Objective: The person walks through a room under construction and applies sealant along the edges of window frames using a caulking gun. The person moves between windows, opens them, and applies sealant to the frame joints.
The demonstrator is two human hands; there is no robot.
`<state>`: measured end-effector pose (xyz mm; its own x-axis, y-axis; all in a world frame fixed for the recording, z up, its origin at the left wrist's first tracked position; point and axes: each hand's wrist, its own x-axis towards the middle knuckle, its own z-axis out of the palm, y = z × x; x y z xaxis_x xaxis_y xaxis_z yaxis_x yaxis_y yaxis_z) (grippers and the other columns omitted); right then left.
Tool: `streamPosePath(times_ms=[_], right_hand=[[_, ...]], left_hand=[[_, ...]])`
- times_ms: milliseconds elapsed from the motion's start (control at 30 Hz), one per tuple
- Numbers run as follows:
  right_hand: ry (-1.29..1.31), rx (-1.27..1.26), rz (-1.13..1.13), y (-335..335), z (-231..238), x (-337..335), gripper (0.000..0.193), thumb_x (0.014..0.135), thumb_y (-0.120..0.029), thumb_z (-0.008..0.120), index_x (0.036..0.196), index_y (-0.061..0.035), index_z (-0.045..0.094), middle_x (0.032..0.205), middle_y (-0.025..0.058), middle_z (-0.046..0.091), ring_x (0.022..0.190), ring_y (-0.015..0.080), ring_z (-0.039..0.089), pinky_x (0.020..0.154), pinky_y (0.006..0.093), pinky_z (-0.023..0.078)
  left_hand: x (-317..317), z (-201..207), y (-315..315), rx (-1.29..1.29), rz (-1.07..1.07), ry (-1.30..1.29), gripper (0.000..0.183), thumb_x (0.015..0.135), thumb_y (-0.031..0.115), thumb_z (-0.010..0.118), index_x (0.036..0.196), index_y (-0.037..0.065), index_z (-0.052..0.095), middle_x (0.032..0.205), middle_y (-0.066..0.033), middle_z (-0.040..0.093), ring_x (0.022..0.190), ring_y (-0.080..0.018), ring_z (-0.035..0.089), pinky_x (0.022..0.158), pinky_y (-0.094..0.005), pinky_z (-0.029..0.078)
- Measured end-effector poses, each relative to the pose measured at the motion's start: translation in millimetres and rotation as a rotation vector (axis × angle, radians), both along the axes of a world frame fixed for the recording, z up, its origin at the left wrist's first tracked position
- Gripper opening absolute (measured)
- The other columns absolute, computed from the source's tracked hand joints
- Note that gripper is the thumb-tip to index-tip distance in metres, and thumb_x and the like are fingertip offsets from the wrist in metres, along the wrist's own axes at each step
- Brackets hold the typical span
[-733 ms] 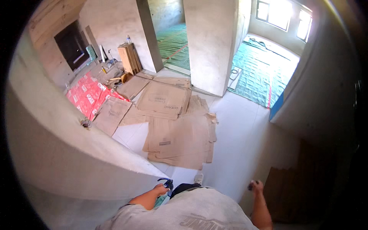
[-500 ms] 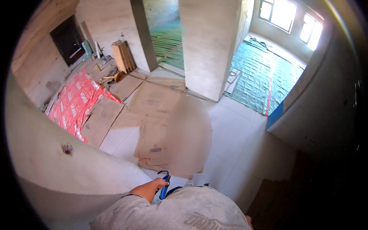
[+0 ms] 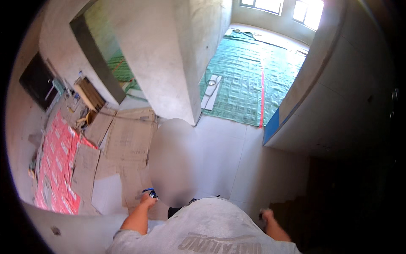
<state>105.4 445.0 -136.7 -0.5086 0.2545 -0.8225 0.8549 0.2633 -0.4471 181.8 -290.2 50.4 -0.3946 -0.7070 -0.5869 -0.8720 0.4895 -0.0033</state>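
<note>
Right hand (image 3: 267, 214) back in view, grip unclear; left hand (image 3: 148, 199) with grip around a blue-handled tool (image 3: 149, 192).

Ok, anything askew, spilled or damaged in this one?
Nothing spilled or broken shows. The flattened cardboard sheets lie overlapped at odd angles on the floor, beside red printed sheeting. The left hand holds a small blue thing, too small to identify.

Bright window (image 3: 292, 7) glare, dark right side, fisheye-bent edges, central blur.
</note>
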Motion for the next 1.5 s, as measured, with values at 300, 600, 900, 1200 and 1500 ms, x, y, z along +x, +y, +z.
streamPosePath(times_ms=[300,600,900,1200,1500], right_hand=[[0.391,-0.136,-0.032,-64.6,98.2,-428.1,0.019,0.09,-0.016,0.074,0.089,-0.0005,0.063,0.076,0.0099,0.068,0.062,0.0206,0.065,0.053,0.0374,0.051],[0.051,0.122,-0.041,-32.2,59.5,-473.4,0.023,0.086,-0.018,0.079,0.094,0.0012,0.072,0.08,0.0118,0.071,0.068,0.0245,0.068,0.057,0.0435,0.056],[-0.026,0.297,-0.195,140.0,-71.9,-527.0,0.02,0.09,-0.011,0.072,0.075,-0.0041,0.06,0.066,0.0101,0.056,0.056,0.0255,0.059,0.049,0.0452,0.051],[0.036,0.097,0.114,22.0,73.9,-1032.0,0.036,0.085,-0.033,0.08,0.103,-0.0008,0.076,0.09,0.013,0.076,0.075,0.0212,0.07,0.067,0.0392,0.058],[0.48,-0.278,-0.187,33.3,98.4,-1442.7,0.017,0.092,-0.014,0.072,0.087,-0.0014,0.063,0.076,0.0107,0.067,0.058,0.0222,0.064,0.051,0.0368,0.052]], left_hand=[[-233.6,-50.8,19.1,0.128,-0.043,0.184,0.066,0.076,0.032,0.09,0.121,-0.009,0.063,0.113,-0.0245,0.071,0.086,-0.035,0.072,0.074,-0.0437,0.056],[-496.5,-126.7,-4.2,0.504,0.171,-0.123,0.05,0.084,0.031,0.085,0.103,-0.013,0.071,0.086,-0.0168,0.073,0.074,-0.0277,0.068,0.063,-0.0448,0.051],[-810.1,-158.8,69.2,0.609,0.05,-0.173,0.042,0.087,0.035,0.082,0.091,-0.005,0.071,0.082,-0.0145,0.068,0.072,-0.0279,0.06,0.065,-0.0468,0.048],[-1050.1,-7.0,147.1,0.125,0.008,0.105,0.062,0.074,0.032,0.089,0.117,-0.008,0.067,0.112,-0.0251,0.073,0.102,-0.0376,0.073,0.087,-0.0465,0.055],[-1274.3,-79.6,163.4,0.049,-0.157,0.165,0.047,0.078,0.033,0.087,0.1,-0.006,0.07,0.103,-0.023,0.074,0.091,-0.0334,0.074,0.08,-0.0441,0.058]])
